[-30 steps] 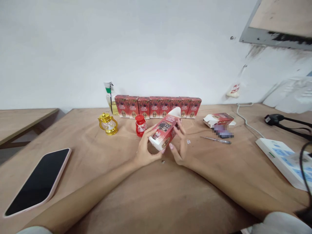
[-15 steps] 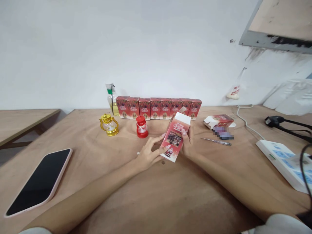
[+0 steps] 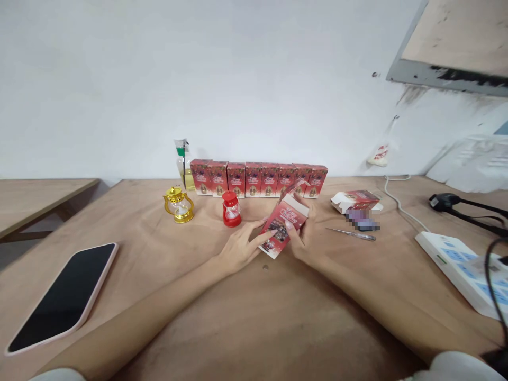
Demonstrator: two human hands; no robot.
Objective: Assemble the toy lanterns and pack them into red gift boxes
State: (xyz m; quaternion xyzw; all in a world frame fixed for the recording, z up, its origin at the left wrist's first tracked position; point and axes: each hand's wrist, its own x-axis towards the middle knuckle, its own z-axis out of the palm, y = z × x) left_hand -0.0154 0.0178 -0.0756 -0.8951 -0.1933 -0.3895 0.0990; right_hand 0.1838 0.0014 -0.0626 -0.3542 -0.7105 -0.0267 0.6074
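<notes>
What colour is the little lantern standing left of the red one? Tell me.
Gold lantern, with a clear middle; the head view shows it.

The red carton (image 3: pixel 282 226) has tipped lower between both hands, its top flap now folding shut.

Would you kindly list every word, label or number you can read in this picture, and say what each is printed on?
No text here is legible.
The held red box: white script, too blurred to read.
The row of red boxes: print too small.
The flat red box: print too small.
The power strip: blue marks, unreadable.
The hanging white bag: red marks, blurred.
</notes>
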